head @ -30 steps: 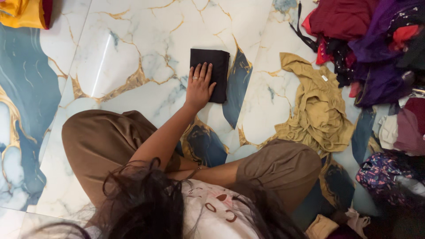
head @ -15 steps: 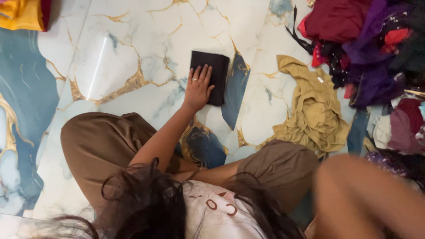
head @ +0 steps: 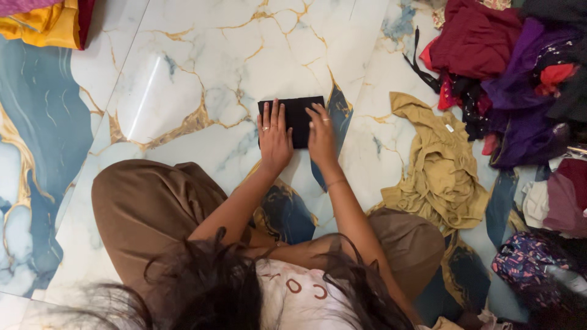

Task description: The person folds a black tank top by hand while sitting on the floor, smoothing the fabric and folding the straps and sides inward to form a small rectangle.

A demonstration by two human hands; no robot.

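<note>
Now both hands (head: 298, 137) flat on folded black cloth (head: 296, 111), marble floor (head: 183, 85).

The floor (head: 183, 67) is glossy polished marble-look tile, smooth, with gold veins and a light streak of reflection. The black cloth (head: 295, 113) looks matt and soft. The mustard garment (head: 437, 165) is crumpled matt fabric. The clothes pile (head: 507, 67) is mixed cloth, mostly matt.

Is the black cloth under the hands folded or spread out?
Folded: the black cloth is a compact rectangle, with left hand and right hand flat on it.
</note>
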